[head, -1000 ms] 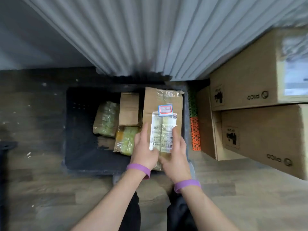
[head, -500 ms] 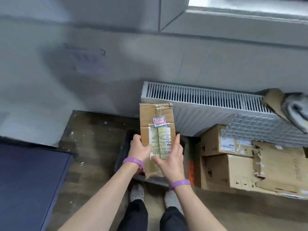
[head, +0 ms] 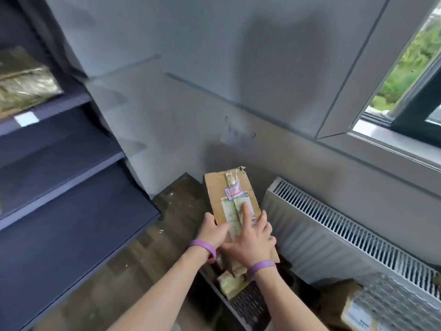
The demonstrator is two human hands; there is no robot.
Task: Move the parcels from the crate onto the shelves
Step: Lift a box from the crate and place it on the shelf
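A flat brown cardboard parcel (head: 229, 194) with tape and a white label is lifted in front of me. My left hand (head: 213, 231) grips its left edge. My right hand (head: 250, 240) lies on its top face with fingers spread over the label, the thumb under its near end. Below the hands the dark crate (head: 248, 304) stands on the floor with a green-wrapped parcel (head: 230, 283) inside. Dark blue shelves (head: 71, 211) rise at the left, and a wrapped parcel (head: 21, 84) lies on an upper shelf.
A white radiator (head: 334, 235) runs along the wall at the right, under a window (head: 410, 75). Cardboard boxes (head: 358, 306) sit at the lower right. Wooden floor (head: 133, 271) lies between the shelves and the crate.
The parcel has been lifted out of the crate and carried up and leftward. My view has swung from the crate toward the shelves, and my right hand has slid onto the parcel's top.
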